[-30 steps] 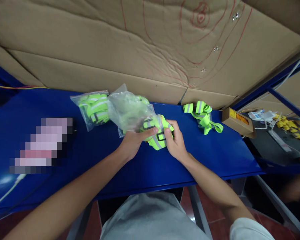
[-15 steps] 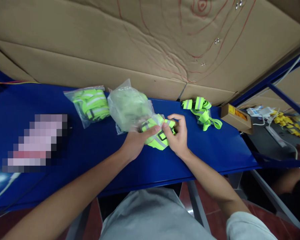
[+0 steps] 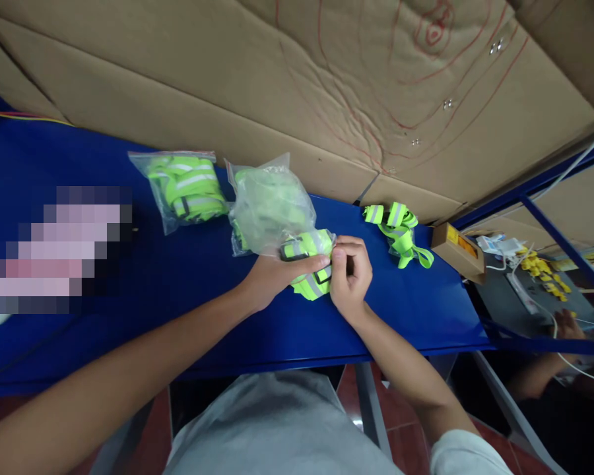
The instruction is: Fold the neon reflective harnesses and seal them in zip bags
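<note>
My left hand [image 3: 272, 277] is closed round a neon-yellow reflective strap bundle [image 3: 309, 289] with grey stripes and black buckles, thumb across its top. Clear plastic shows along the bundle's upper edge. At its right side, my right hand [image 3: 351, 274] has its thumb and curled fingers pinched on the edge of that plastic; the exact grip point is partly hidden. Just behind my left hand lies a puffy clear bag [image 3: 272, 204] with similar yellow straps showing through. Farther left is a flatter zip bag of reflective straps [image 3: 191, 188].
Loose reflective straps [image 3: 400, 231] lie at the back right of the blue table [image 3: 178, 290], beside a small cardboard box [image 3: 458, 251]. A pixelated object is at the left. Cardboard [image 3: 218, 86] walls the back. Another person's hand [image 3: 569, 324] is at the neighbouring bench with yellow pieces.
My right hand's fingers have curled in and shifted to the bundle's right edge, off its front. My left hand keeps its hold. The whole view has tilted slightly.
</note>
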The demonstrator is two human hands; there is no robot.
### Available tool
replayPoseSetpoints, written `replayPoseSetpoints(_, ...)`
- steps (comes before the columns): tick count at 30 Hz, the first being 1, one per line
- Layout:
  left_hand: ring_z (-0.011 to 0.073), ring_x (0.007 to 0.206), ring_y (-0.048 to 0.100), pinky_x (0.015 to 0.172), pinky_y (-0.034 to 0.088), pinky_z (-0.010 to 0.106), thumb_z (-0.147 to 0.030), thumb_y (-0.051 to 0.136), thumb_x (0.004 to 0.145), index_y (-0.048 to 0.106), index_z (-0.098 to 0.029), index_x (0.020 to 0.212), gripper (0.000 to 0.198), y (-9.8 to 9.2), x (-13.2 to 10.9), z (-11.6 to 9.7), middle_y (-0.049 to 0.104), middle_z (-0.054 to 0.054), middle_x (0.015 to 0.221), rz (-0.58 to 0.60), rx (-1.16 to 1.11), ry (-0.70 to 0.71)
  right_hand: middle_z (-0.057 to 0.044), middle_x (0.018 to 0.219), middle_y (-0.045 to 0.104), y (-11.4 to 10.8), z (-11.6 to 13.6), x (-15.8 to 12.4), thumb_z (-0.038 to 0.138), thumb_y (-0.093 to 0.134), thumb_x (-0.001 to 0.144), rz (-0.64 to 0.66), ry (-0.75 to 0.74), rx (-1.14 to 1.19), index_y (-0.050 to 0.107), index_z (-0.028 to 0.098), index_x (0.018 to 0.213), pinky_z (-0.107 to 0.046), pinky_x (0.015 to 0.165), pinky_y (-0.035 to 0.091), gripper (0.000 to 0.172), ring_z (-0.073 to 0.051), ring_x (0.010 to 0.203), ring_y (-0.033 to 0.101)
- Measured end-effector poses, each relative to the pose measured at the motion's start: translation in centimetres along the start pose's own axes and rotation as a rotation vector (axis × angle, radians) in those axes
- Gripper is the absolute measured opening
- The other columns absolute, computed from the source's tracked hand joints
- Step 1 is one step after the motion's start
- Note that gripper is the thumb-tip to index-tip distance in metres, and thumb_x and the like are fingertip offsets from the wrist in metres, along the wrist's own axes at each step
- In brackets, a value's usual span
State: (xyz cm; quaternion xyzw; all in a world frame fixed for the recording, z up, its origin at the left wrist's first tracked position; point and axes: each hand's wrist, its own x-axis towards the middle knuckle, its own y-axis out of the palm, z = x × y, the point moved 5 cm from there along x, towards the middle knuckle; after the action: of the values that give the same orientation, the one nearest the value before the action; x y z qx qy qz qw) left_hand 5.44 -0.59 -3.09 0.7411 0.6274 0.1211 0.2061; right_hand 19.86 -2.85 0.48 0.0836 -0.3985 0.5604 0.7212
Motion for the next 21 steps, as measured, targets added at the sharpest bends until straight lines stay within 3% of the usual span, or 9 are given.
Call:
replayPoseSetpoints(3, 0.0274, 0.093, 0.072, 0.079, 0.057, 0.037, -0.032, 0.097, 0.06, 0.078, -0.022, 0.105, 0.049, 0.0, 0.0, -0.1, 0.078, 0.005, 0.101, 0.095, 0.046, -0.066, -0.003, 0.092, 0.061, -0.3, -0.1, 0.2, 0.039, 0.059, 0.098, -0.017, 0.048, 0.049, 0.06, 0.028, 0.105, -0.038, 0.078, 0.053, 0.013, -0.02, 0.086, 0.062)
replayPoseSetpoints(6, 0.026, 0.091, 0.072, 0.077, 0.056, 0.036, -0.033, 0.098, 0.058, 0.078, -0.022, 0.103, 0.05, 0.2, -0.1, 0.0, 0.078, 0.005, 0.1, 0.095, 0.036, -0.118, -0.004, 0.098, 0.062, -0.4, 0.1, 0.6, 0.038, 0.064, 0.095, 0.022, 0.014, 0.088, 0.06, 0.03, 0.118, -0.039, 0.084, 0.053, 0.025, -0.021, 0.094, 0.062)
replayPoseSetpoints(9, 0.027, 0.099, 0.071, 0.086, 0.056, 0.038, -0.036, 0.097, 0.061, 0.077, -0.021, 0.103, 0.049, 0.9, -0.2, 0.4, 0.077, 0.005, 0.107, 0.078, -0.105, -0.086, -0.006, 0.101, 0.064, -0.8, 0.0, 1.4, 0.038, 0.065, 0.094, 0.024, 0.003, 0.043, 0.066, 0.027, 0.098, -0.042, 0.09, 0.052, 0.012, -0.023, 0.101, 0.062)
replayPoseSetpoints(13, 0.0287, 0.119, 0.066, 0.106, 0.05, 0.041, -0.04, 0.092, 0.07, 0.073, -0.023, 0.116, 0.053, 2.2, -0.6, 2.1, 0.073, 0.006, 0.126, 0.114, -0.22, -0.071, -0.003, 0.091, 0.062, -1.5, -1.0, 2.3, 0.042, 0.065, 0.093, -0.1, 0.129, 0.077, 0.056, 0.025, 0.08, -0.035, 0.074, 0.05, 0.023, -0.018, 0.083, 0.059)
replayPoseSetpoints(15, 0.0294, 0.124, 0.064, 0.108, 0.048, 0.041, -0.046, 0.088, 0.075, 0.072, -0.024, 0.119, 0.052, 2.5, -1.0, 3.2, 0.072, 0.006, 0.128, 0.118, -0.196, -0.095, -0.001, 0.083, 0.06, -1.4, -1.6, 2.4, 0.042, 0.063, 0.094, -0.135, 0.202, 0.116, 0.05, 0.024, 0.073, -0.032, 0.068, 0.047, 0.03, -0.015, 0.075, 0.056)
replayPoseSetpoints(19, 0.0291, 0.13, 0.061, 0.111, 0.047, 0.041, -0.052, 0.085, 0.077, 0.07, -0.027, 0.123, 0.055, 2.9, -1.4, 4.3, 0.071, 0.005, 0.131, 0.111, -0.202, -0.177, 0.001, 0.074, 0.056, -1.0, -2.8, 2.2, 0.044, 0.063, 0.092, -0.151, 0.333, 0.124, 0.036, 0.024, 0.067, -0.031, 0.07, 0.047, 0.041, -0.014, 0.072, 0.054)
replayPoseSetpoints(21, 0.0292, 0.131, 0.06, 0.111, 0.047, 0.041, -0.053, 0.084, 0.078, 0.069, -0.027, 0.124, 0.056, 2.8, -1.2, 3.9, 0.07, 0.006, 0.133, 0.121, -0.244, -0.202, 0.001, 0.077, 0.056, -0.9, -3.0, 2.1, 0.046, 0.062, 0.093, -0.147, 0.345, 0.125, 0.039, 0.024, 0.07, -0.031, 0.071, 0.048, 0.04, -0.014, 0.072, 0.054)
